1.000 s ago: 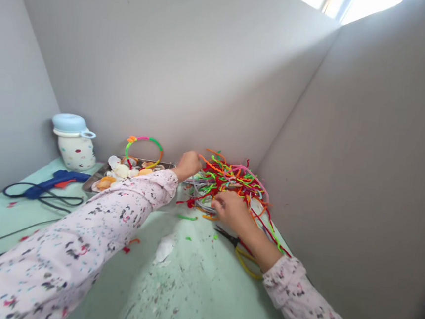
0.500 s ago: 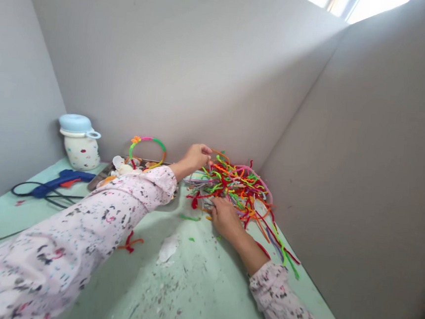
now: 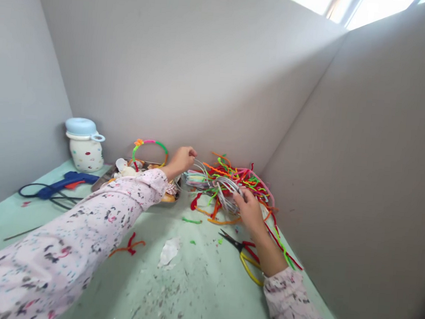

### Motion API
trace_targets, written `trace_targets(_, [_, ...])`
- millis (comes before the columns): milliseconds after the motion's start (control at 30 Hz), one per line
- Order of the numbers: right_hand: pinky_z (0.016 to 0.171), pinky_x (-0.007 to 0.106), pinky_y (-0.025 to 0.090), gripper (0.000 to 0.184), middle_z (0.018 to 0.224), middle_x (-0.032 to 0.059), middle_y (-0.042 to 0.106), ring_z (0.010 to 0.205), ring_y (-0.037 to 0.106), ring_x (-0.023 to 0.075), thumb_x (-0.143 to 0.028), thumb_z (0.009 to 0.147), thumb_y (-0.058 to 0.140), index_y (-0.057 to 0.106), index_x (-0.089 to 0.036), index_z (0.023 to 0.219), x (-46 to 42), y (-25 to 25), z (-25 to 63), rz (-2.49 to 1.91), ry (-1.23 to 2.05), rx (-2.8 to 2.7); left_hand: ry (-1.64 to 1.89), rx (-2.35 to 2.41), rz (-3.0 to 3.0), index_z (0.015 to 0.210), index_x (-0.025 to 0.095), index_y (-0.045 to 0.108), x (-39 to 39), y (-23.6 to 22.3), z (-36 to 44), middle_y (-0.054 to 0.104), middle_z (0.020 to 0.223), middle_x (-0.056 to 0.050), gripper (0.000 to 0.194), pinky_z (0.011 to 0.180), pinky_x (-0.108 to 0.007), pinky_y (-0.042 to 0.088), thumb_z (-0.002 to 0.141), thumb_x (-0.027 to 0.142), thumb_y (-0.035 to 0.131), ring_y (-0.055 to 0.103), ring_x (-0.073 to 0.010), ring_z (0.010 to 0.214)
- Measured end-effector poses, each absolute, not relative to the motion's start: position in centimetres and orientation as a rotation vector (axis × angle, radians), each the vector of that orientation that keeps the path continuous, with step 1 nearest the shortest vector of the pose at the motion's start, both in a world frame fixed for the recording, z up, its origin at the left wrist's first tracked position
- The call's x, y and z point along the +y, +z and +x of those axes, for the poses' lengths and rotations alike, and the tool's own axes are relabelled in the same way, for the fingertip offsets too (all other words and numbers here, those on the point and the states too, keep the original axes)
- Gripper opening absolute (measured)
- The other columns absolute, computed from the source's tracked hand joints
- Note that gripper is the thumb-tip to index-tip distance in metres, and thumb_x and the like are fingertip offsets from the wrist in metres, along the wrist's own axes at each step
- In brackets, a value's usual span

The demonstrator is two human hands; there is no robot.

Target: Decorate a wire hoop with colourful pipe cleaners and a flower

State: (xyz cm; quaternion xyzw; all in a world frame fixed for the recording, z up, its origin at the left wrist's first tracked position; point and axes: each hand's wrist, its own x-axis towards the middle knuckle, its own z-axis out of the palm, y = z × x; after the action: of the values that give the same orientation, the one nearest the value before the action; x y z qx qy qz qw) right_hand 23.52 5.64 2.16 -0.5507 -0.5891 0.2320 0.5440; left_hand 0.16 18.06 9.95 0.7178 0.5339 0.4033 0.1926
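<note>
Lifted since the earlier frame, a grey wire-like bundle (image 3: 228, 185) is being grasped by the right hand (image 3: 249, 211) near the far right corner of the surface (image 3: 200, 297); the left hand (image 3: 182, 160) is apparently pinching a strand (image 3: 201, 164), seemingly not yet freed.

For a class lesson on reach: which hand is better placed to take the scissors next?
Probably the right hand: it is nearer the scissors, though holding the gray strands. The left hand is farther, near the tray.
</note>
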Motion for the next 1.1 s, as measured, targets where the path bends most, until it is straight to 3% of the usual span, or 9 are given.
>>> trace_targets(233, [0.057,0.025,0.039,0.022,0.061,-0.0047,0.046,0.057,0.045,0.0118,-0.041,0.076,0.057,0.047,-0.022,0.072,5.7,3.4,24.5,-1.014,0.845,-1.038,1.222,1.487,2.084,0.089,0.017,0.068,17.1,9.6,0.3,0.067,0.102,-0.009,0.021,0.090,-0.030,0.042,0.072,0.014,0.058,0.059,-0.0212,0.099])
trace_targets(467, [0.043,0.023,0.030,0.025,0.048,-0.0071,0.032,0.042,0.031,0.0091,-0.042,0.075,0.057,0.046,-0.021,0.068,5.5,4.3,24.6,-0.897,1.130,-0.884,1.200,1.282,2.033,0.095,0.018,0.064,10.3,7.1,1.5,0.069,0.089,-0.003,0.021,0.072,-0.025,0.047,0.080,0.024,0.050,0.062,-0.0155,0.079])
trace_targets(700, [0.044,0.023,0.034,0.024,0.049,-0.0076,0.029,0.042,0.031,0.0092,-0.042,0.078,0.054,0.049,-0.020,0.069,5.7,3.0,23.8,-0.892,1.294,-0.938,1.130,1.214,1.675,0.099,0.016,0.060,8.2,3.4,3.4,0.067,0.092,-0.008,0.028,0.075,-0.029,0.047,0.075,0.031,0.060,0.062,-0.0191,0.084])
trace_targets(800, [0.047,0.025,0.037,0.027,0.048,-0.0061,0.035,0.043,0.037,0.0110,-0.045,0.080,0.050,0.052,-0.020,0.071,5.8,2.2,23.6,-0.938,1.273,-0.993,1.095,1.190,1.648,0.088,0.016,0.062,9.4,2.7,4.6,0.068,0.086,-0.006,0.018,0.066,-0.027,0.047,0.073,0.025,0.059,0.062,-0.0179,0.077])
trace_targets(867, [0.050,0.026,0.041,0.030,0.051,-0.0031,0.046,0.047,0.046,0.0132,-0.046,0.083,0.045,0.057,-0.020,0.078,5.8,1.7,23.7,-0.981,1.230,-1.035,1.074,1.168,1.627,0.080,0.015,0.062,10.3,2.7,5.2,0.066,0.075,-0.004,0.012,0.058,-0.024,0.045,0.076,0.022,0.054,0.060,-0.0160,0.066])
trace_targets(967, [0.058,0.029,0.047,0.038,0.070,0.0037,0.064,0.064,0.060,0.0181,-0.046,0.085,0.036,0.060,-0.019,0.095,6.2,0.7,24.1,-1.052,1.137,-1.107,1.093,1.158,1.605,0.075,0.015,0.061,11.2,2.9,5.5,0.065,0.071,-0.003,0.010,0.055,-0.023,0.043,0.074,0.016,0.051,0.058,-0.0141,0.062])
trace_targets(1100, [0.068,0.032,0.050,0.048,0.091,0.0075,0.070,0.085,0.065,0.0215,-0.049,0.086,0.029,0.063,-0.019,0.101,7.6,-0.7,24.7,-1.166,0.980,-1.208,1.145,1.140,1.600,0.072,0.015,0.061,11.9,3.4,5.2,0.063,0.066,-0.001,0.008,0.059,-0.024,0.044,0.071,0.015,0.054,0.057,-0.0134,0.060])
